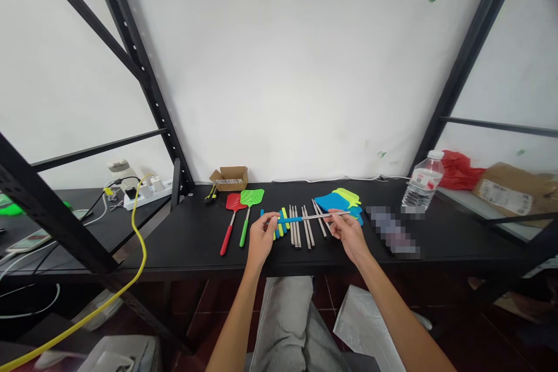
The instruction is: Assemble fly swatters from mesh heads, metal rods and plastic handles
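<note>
My left hand (pixel 263 237) is closed on a blue handle (pixel 291 220). A thin metal rod (pixel 317 217) runs from that handle to my right hand (pixel 347 233), whose fingers pinch it near its far end. Under and behind my left hand lie several blue and yellow handles (pixel 282 228). Several loose metal rods (pixel 307 232) lie on the table between my hands. Beyond my right hand rest blue swatter heads (pixel 332 203) and a yellow-green swatter head (pixel 347 196). To the left are a whole red fly swatter (pixel 226 238) and a green one (pixel 244 232).
At the back left stands an open cardboard box (pixel 230 179), with a yellow-and-black cutter (pixel 211 194) beside it. A water bottle (pixel 422 183) is at the right, near a blurred dark item (pixel 392 232). A yellow cable (pixel 142 244) hangs past the left frame post.
</note>
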Demonstrator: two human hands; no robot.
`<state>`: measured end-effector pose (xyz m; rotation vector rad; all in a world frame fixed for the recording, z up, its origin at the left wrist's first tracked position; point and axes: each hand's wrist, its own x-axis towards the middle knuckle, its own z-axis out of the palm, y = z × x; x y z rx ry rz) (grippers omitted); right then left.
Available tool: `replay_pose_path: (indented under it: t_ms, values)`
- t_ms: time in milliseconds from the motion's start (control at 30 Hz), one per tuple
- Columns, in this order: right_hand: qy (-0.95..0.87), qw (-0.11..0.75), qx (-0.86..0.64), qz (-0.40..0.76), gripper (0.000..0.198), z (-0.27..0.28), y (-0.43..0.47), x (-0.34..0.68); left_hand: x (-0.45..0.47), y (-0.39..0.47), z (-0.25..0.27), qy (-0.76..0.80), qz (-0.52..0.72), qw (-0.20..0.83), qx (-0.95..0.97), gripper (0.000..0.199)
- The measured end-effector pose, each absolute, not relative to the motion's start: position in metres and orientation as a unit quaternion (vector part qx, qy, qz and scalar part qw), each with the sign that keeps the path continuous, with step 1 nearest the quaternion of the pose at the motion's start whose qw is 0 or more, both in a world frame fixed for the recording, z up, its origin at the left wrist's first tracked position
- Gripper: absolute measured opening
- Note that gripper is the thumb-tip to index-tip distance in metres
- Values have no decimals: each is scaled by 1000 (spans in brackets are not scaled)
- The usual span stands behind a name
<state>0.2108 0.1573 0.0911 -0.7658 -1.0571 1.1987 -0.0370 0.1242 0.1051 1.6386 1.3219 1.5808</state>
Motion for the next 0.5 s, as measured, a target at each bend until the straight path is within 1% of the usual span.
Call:
replay_pose_path:
  t_ms: [133, 267, 500]
  values:
    - [-439, 643, -336, 531, 34, 90, 159, 212, -39, 128, 101, 489, 596, 248, 587, 36]
    - [-440, 647, -341, 521, 35, 87, 161, 212, -41, 130, 98, 493, 604, 238, 579, 36]
    - [-479, 628, -350, 504, 31, 83, 162, 212, -40, 129, 97, 475, 585, 276, 596, 33]
